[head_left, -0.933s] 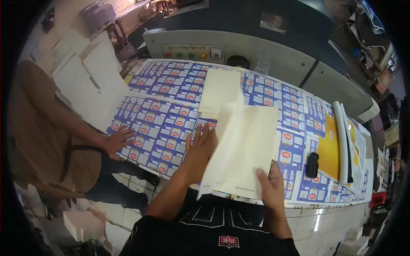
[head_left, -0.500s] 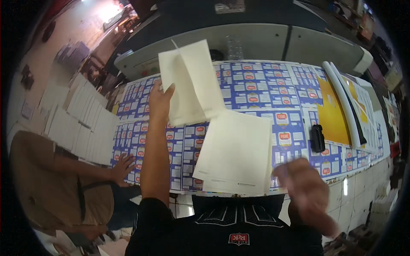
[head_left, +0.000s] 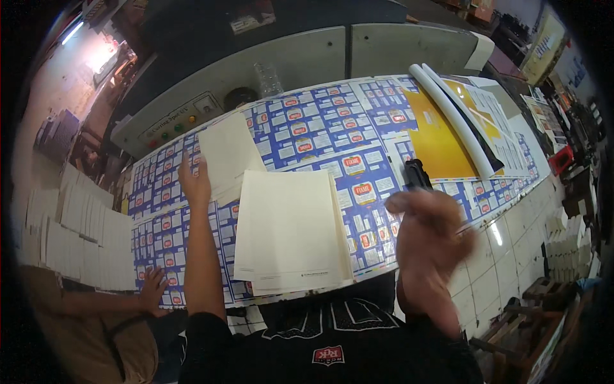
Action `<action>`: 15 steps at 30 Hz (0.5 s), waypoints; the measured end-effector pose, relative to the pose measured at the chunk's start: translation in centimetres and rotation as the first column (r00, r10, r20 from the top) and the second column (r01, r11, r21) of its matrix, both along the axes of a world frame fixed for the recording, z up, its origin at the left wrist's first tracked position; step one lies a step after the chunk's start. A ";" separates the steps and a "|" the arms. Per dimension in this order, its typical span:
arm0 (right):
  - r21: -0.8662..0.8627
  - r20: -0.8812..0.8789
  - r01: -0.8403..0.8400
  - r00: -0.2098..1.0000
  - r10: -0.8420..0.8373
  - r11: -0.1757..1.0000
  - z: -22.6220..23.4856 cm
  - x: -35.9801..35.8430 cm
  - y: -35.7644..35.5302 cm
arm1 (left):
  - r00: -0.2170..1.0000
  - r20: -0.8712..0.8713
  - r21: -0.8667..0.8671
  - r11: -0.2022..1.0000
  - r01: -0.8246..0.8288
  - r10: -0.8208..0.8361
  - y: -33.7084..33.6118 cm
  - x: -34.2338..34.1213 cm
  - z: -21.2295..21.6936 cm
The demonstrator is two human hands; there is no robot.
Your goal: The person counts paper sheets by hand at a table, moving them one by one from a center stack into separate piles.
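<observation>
The left hand (head_left: pixel 195 182), fingers parted and empty, is at 9 o'clock of the far sheet (head_left: pixel 229 153); the right hand (head_left: pixel 430 233), grip too blurred to tell, at 3 o'clock of the near stack (head_left: pixel 289 227).

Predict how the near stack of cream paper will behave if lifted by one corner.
The near stack would probably sag, being broad, thin sheets. It may also fan apart, since its edges sit unevenly and nothing binds them visibly.

clear plastic bottle (head_left: pixel 268 80), upper centre | long grey machine panel (head_left: pixel 300 59), across top | white rolled sheet (head_left: pixel 451 120) over flat yellow sheet (head_left: pixel 433 142), upper right | white paper stacks (head_left: pixel 93 259), left | pale square-tiled floor (head_left: pixel 508 259), lower right
</observation>
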State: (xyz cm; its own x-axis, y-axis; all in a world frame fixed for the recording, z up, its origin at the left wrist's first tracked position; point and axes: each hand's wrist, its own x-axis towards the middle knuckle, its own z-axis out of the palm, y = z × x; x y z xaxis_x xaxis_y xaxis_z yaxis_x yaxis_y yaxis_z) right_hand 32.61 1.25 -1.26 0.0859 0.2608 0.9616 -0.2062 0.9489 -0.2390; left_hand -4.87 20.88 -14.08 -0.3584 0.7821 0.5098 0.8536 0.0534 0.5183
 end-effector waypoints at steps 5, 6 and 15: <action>-0.855 0.181 0.251 0.964 -0.192 0.453 -14.2 6.5 -3.2 | 0.849 0.312 0.029 0.897 0.440 -0.427 -10.7 2.8 -2.4; -0.888 0.186 0.253 0.961 -0.203 0.384 -16.9 6.9 -3.1 | 0.816 0.328 0.039 0.870 0.492 -0.476 -12.4 2.7 -3.3; -0.838 0.449 0.480 0.877 -0.175 0.260 -17.0 4.4 -2.4 | 0.927 -0.197 -0.289 0.922 0.257 -0.320 -15.5 3.8 -4.7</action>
State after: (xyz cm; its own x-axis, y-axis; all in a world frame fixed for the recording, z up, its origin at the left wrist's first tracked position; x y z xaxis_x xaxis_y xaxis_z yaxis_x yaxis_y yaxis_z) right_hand 37.03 -1.18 -18.28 0.2292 0.9660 0.1196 0.2680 0.0555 -0.9618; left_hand -1.11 5.37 -18.81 0.0085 0.9467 0.3219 0.9467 -0.1113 0.3022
